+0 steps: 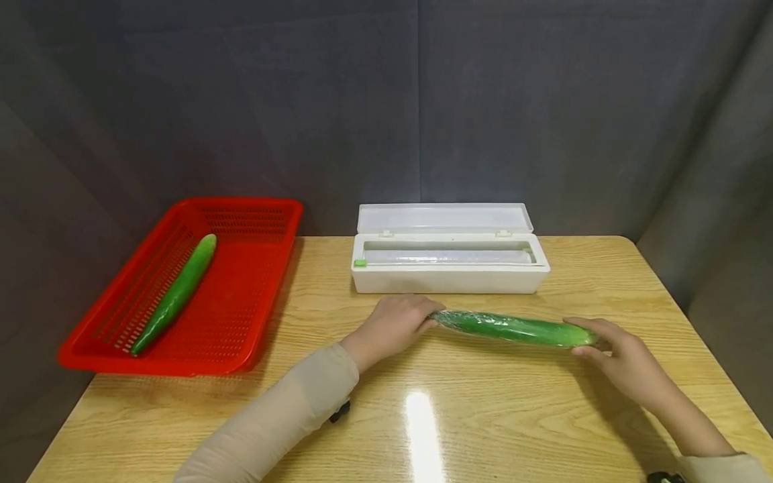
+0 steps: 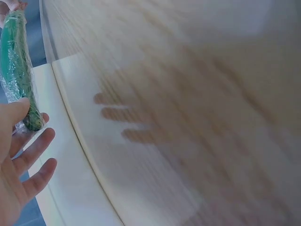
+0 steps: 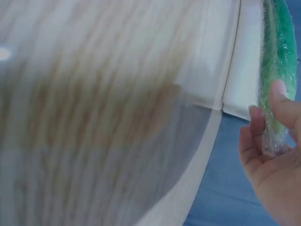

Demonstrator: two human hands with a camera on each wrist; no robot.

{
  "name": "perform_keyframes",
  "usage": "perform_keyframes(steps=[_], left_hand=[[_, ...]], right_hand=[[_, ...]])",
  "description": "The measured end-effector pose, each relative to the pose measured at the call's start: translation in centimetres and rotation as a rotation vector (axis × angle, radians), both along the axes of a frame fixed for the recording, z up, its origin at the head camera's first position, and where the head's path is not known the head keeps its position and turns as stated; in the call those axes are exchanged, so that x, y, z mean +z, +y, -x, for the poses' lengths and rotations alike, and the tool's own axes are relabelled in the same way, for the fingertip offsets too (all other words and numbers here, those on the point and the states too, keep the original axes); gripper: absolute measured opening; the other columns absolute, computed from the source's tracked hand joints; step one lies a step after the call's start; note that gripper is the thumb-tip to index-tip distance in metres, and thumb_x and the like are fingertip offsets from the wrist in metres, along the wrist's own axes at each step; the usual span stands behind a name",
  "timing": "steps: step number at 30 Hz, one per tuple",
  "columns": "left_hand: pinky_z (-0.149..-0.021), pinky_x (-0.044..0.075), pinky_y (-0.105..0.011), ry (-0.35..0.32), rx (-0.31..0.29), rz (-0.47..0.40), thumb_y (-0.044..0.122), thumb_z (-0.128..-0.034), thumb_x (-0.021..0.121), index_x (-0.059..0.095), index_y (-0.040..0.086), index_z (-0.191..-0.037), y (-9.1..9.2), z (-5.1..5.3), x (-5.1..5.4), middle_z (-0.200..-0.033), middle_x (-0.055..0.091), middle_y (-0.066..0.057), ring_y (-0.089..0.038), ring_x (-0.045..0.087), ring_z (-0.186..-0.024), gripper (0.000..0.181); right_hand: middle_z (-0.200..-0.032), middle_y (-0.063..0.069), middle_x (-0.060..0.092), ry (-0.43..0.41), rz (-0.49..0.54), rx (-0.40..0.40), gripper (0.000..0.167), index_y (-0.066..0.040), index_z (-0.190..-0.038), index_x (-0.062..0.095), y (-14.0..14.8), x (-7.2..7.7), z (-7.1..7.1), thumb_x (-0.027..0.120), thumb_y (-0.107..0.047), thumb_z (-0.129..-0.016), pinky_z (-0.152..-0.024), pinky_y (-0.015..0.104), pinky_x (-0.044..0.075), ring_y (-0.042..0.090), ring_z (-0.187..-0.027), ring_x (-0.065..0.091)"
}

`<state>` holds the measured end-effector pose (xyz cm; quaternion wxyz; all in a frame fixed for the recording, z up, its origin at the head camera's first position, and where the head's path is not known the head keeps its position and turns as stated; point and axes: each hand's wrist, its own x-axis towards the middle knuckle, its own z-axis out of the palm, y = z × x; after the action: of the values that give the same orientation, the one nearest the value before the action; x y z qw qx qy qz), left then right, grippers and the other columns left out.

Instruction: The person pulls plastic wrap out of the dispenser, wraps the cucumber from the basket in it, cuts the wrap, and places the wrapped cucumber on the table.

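A green cucumber (image 1: 513, 328) covered in clear cling film is held level above the wooden table, between both hands. My left hand (image 1: 395, 325) pinches its darker left end; in the left wrist view the thumb and index finger are on the wrapped tip, the other fingers spread apart. At the paler right end, my right hand (image 1: 625, 359) grips with thumb and fingers. Crinkled film (image 3: 269, 141) sticks out past that end in the right wrist view. Behind the cucumber stands a white cling film box (image 1: 447, 278), its lid up and a film roll (image 1: 447, 257) inside.
On the left a red plastic basket (image 1: 241, 349) holds another cucumber (image 1: 176, 295), lying along its left side. A small green slider (image 1: 359, 263) sits at the box's front left corner. Dark grey curtains (image 1: 272, 100) hang behind the table (image 1: 513, 416).
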<state>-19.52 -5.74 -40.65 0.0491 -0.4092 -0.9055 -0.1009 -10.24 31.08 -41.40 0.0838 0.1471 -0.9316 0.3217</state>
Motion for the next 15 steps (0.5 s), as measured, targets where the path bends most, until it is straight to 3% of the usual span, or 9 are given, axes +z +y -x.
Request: perform_keyframes(steps=[8,15], left_hand=[[-0.097,0.048,-0.028,-0.042,-0.032,0.018,0.032,-0.1006,0.058,0.062,0.017,-0.134,2.5,0.2,0.3,-0.128,0.065,0.005,-0.012,0.060,-0.117,0.036],[-0.098,0.047,-0.028,-0.038,-0.066,0.054,0.034,-0.1002,0.059,0.062,0.022,-0.135,5.7,1.1,0.3,-0.131,0.063,0.008,-0.010,0.059,-0.120,0.037]], right_hand=[[-0.124,0.022,0.060,-0.035,-0.009,-0.046,0.050,-0.001,-0.134,0.058,2.3,0.0,-1.1,0.074,-0.005,-0.087,-0.058,0.025,0.049,0.002,-0.077,0.057],[-0.123,0.028,0.059,-0.081,-0.061,-0.119,0.053,0.001,-0.138,0.055,4.6,-0.3,-2.7,0.073,-0.010,-0.089,-0.059,0.025,0.050,-0.007,-0.081,0.053]])
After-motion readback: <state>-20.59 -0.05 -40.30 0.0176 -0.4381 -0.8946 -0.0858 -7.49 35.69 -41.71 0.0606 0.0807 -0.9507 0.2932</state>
